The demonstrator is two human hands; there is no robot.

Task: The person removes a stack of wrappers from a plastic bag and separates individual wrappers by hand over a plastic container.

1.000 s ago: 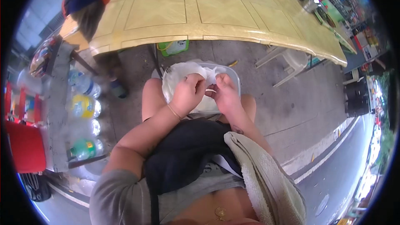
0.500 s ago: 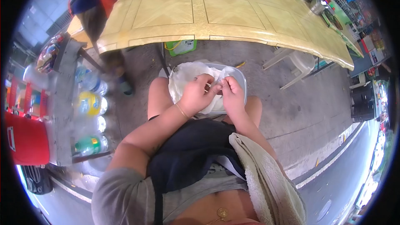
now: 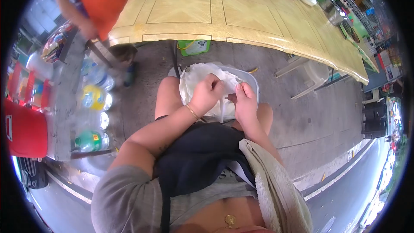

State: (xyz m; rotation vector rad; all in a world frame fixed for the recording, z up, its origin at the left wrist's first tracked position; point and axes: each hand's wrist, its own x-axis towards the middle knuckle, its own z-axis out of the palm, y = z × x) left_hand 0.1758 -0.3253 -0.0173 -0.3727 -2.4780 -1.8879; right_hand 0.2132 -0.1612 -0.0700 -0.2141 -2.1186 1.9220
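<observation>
A clear plastic tub (image 3: 254,87) rests on my lap, with thin white sheets (image 3: 192,77) heaped in it and draped over its left side. They look soft, like wrappers or paper; I cannot tell which. My left hand (image 3: 207,94) is closed in a pinch over the tub, at the edge of a thin white sheet (image 3: 222,108) that hangs down between my hands. Close by on the right, my right hand (image 3: 246,99) pinches a white sheet between thumb and fingers. The fingertips of my left hand are partly hidden.
A table with a yellow patterned cover (image 3: 181,8) stands ahead. Beneath it is a green container (image 3: 194,47); a white plastic chair (image 3: 312,75) is tucked in at right. Several bottles (image 3: 92,97) and a red cooler (image 3: 26,129) stand left. A person in an orange apron (image 3: 103,4) is at far left.
My hands have moved slightly apart, and a strip of white sheet now hangs between them. The person at far left has shifted, showing more of the orange apron.
</observation>
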